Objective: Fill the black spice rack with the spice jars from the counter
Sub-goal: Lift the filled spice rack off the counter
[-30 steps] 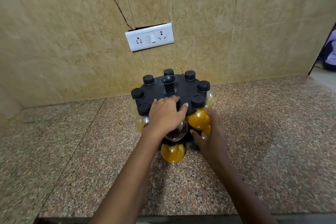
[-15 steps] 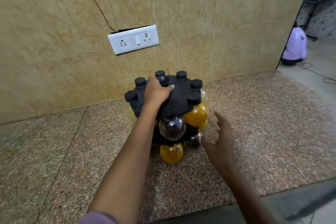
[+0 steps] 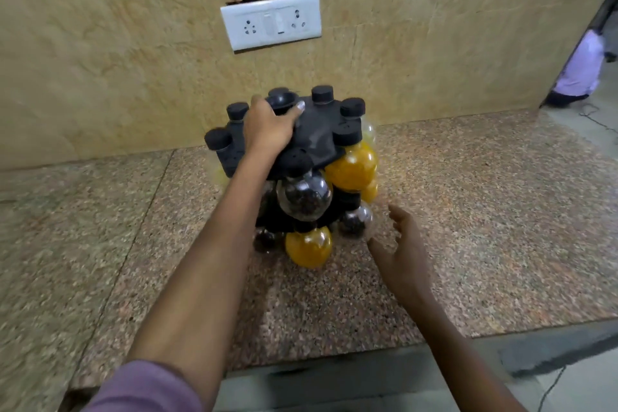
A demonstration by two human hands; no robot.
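Observation:
The black spice rack [image 3: 314,140] stands on the speckled granite counter [image 3: 468,227] near the wall, its round top ringed with black jar caps. Round jars hang in it: a dark-filled jar [image 3: 303,199] at the front, a yellow one [image 3: 351,169] to its right, another yellow jar [image 3: 309,246] at the bottom. My left hand [image 3: 269,132] rests on the rack's top, fingers wrapped round the central knob [image 3: 282,99]. My right hand [image 3: 403,257] hovers open just right of the rack's lower jars, touching nothing.
A white socket and switch plate [image 3: 271,22] sits on the tan tiled wall behind the rack. The counter's front edge [image 3: 368,365] runs below my arms. A person in a light shirt [image 3: 582,67] crouches on the floor at the far right.
My right hand has let go of the yellow jar and drawn back, open. My left hand has slid from the rack's front edge up to the central knob.

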